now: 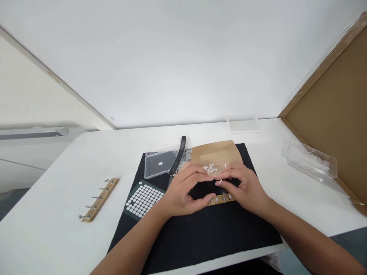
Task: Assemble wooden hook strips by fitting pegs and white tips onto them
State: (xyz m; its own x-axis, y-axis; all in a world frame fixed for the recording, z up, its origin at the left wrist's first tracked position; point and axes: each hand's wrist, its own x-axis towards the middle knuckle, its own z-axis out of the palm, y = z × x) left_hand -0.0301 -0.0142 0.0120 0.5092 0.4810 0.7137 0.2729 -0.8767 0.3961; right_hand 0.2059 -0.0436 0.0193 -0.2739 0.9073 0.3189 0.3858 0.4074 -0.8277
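My right hand [243,185] pinches a small white piece [220,181] between thumb and fingertips; its exact kind is too small to tell. My left hand [190,187] is open, fingers stretched towards the right fingertips and thumb apart, with nothing visible in it. Below both hands, a wooden strip [218,199] with small metal holders lies on the black mat [206,233], partly hidden by them. Just beyond the fingers is a brown paper tray [218,149] with loose white bits [211,168] in it.
A sheet of white dots [145,199] lies left on the mat. Behind it are a clear case [157,164] and a curved black file [178,156]. Another wooden strip with metal holders [100,200] stands far left. Clear boxes [311,160] sit right, near a cardboard panel [332,99].
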